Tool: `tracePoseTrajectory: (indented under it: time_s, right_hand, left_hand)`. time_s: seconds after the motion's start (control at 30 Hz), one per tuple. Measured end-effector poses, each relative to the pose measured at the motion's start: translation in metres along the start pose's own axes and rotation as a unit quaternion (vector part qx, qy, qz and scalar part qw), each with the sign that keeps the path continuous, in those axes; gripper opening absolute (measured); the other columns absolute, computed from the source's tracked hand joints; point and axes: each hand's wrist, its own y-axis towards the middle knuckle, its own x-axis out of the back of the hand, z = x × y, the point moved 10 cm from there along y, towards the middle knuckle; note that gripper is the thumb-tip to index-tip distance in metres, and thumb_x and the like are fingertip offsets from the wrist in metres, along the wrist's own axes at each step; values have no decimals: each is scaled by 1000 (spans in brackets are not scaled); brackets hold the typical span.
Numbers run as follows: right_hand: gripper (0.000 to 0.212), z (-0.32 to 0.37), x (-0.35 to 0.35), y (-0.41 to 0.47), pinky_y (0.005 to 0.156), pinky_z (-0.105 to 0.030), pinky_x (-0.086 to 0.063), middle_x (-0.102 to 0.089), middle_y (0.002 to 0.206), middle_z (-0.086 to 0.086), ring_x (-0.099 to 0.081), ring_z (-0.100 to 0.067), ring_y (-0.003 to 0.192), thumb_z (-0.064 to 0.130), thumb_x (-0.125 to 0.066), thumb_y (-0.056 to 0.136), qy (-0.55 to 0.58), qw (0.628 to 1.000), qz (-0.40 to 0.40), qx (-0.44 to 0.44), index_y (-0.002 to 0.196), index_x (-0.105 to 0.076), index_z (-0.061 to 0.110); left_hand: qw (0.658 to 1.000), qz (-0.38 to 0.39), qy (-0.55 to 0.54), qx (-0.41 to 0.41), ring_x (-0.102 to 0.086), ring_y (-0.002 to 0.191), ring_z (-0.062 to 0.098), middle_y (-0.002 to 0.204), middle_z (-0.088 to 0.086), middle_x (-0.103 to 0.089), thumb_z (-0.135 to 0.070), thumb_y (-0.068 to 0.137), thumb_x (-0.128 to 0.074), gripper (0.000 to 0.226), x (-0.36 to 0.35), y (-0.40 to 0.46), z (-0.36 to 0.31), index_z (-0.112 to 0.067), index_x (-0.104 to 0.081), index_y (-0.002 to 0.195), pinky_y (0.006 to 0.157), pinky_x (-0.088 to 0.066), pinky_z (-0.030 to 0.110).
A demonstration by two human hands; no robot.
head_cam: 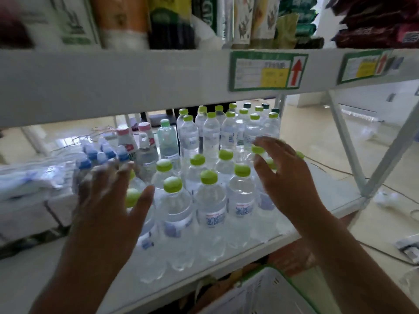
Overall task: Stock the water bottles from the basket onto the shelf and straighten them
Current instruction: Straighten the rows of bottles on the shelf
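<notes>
Your water bottles [210,207] stand upright on the white shelf [267,240], long axes vertical, green caps up, in rows running from the front edge toward the back. Your left hand [106,200] hovers at the group's left side, fingers [125,169] spread and straight, gripping nothing. Your right hand [288,177] reaches over the right-hand bottles, fingers apart and loosely bent. The white basket [267,293] sits below the shelf's front edge.
</notes>
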Motion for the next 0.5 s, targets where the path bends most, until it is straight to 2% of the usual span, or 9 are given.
tracePoseTrajectory:
  time_s: [0.07, 0.13, 0.17, 0.23, 0.33, 0.5]
  right_hand:
    - [50, 21, -15, 14, 107, -31, -36, -51, 142, 3, -46, -14, 130, 41, -44, 91, -6, 999, 48, 17, 136, -50, 21]
    - [52, 37, -41, 25, 109, -32, -31, -45, 148, 3, -39, -15, 135, 43, -44, 94, -42, 994, 100, 31, 141, -43, 21]
    - [52, 40, -54, 27, 110, -32, -29, -43, 149, 4, -37, -15, 137, 43, -43, 95, -61, 990, 121, 32, 143, -41, 22]
    - [49, 39, -76, 29, 110, -33, -30, -44, 149, 4, -37, -16, 138, 42, -40, 97, -95, 984, 148, 22, 142, -43, 23]
    - [41, 35, -84, 26, 106, -33, -37, -53, 142, 3, -45, -17, 133, 36, -40, 98, -138, 980, 141, 33, 135, -53, 23]
    - [34, 42, -83, 27, 106, -37, -38, -58, 137, 1, -50, -20, 129, 32, -44, 97, -114, 979, 164, 43, 123, -61, 20]
  left_hand:
    - [998, 53, 2, 25, -39, 127, 40, 139, 18, -46, -60, 85, -27, 69, -13, 12, 2, -14, -49, 131, 106, -30, 51]
    - [991, 114, 19, 70, -31, 135, 35, 147, 14, -39, -60, 90, -28, 64, -34, 16, 12, -19, -44, 137, 111, -19, 48]
    - [988, 125, 9, 88, -30, 137, 33, 149, 13, -37, -58, 92, -30, 61, -40, 15, 15, -20, -43, 139, 112, -18, 46]
    - [986, 127, -32, 102, -29, 140, 31, 153, 13, -32, -49, 95, -32, 56, -45, 12, 14, -18, -41, 141, 111, -27, 46]
    - [987, 118, -38, 108, -25, 142, 27, 156, 11, -26, -31, 99, -35, 47, -42, 9, 16, -16, -38, 143, 109, -30, 42]
    - [988, 111, -31, 100, -28, 141, 25, 155, 8, -29, -22, 94, -37, 47, -37, 7, 18, -15, -42, 141, 104, -36, 41]
